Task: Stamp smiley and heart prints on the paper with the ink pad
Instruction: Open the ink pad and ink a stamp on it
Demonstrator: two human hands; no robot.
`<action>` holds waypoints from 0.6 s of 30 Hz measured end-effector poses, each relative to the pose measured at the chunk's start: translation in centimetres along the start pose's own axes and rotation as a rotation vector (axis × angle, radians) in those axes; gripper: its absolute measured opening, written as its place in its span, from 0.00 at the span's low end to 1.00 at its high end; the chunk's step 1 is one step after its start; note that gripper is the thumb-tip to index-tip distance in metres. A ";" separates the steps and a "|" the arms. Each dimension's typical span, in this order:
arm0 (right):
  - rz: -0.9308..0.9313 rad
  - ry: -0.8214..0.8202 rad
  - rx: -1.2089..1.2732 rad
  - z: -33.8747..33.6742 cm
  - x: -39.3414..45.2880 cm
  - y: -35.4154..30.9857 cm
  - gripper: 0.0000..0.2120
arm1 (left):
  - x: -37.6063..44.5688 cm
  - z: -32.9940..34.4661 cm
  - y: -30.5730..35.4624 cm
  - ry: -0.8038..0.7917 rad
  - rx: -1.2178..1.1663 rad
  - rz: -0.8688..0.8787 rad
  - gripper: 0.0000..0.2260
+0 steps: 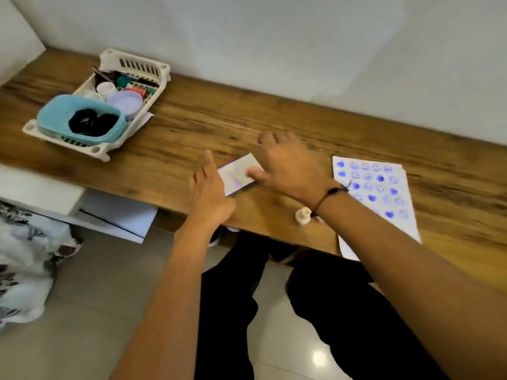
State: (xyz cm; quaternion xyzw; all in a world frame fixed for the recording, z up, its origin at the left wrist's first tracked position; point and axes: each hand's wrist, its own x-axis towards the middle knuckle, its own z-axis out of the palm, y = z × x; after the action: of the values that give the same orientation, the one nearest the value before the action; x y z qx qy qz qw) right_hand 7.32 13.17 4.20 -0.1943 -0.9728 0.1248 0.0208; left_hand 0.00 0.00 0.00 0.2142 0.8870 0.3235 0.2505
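A white flat ink pad case (237,171) with a faint purple smear lies on the wooden desk (192,124) near its front edge. My left hand (210,193) rests against the case's left side with its fingers spread. My right hand (288,163) reaches over from the right, its thumb on the case's right edge and its fingers apart above the desk. A small white stamp (303,215) stands upright on the desk under my right wrist. The white paper (375,198) with several blue smiley and heart prints lies to the right.
A cream plastic basket (109,152) at the desk's back left holds a blue tub (52,119), lids and small items. The white wall runs behind the desk. White drawers (118,212) and a patterned cloth (27,256) are at the left, below the desk.
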 end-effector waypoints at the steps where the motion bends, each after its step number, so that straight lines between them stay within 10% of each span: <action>1: 0.018 -0.060 -0.016 1.3 0.9 -1.0 0.30 | 0.2 -0.3 -0.3 -0.015 0.022 -0.030 0.44; 6: 0.258 -0.157 0.006 6.1 2.9 -4.5 0.44 | 1.4 -0.5 -2.6 -0.053 -0.004 0.003 0.48; 18: 0.313 -0.208 0.352 3.9 5.1 -3.6 0.38 | 1.7 0.4 -3.3 0.030 0.135 0.100 0.55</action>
State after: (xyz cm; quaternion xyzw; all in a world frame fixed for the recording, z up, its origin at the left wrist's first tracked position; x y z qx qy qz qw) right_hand 0.95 11.00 1.26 -0.3218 -0.8911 0.3132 -0.0655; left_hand -1.84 -1.20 -3.07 0.2700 0.8986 0.2781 0.2058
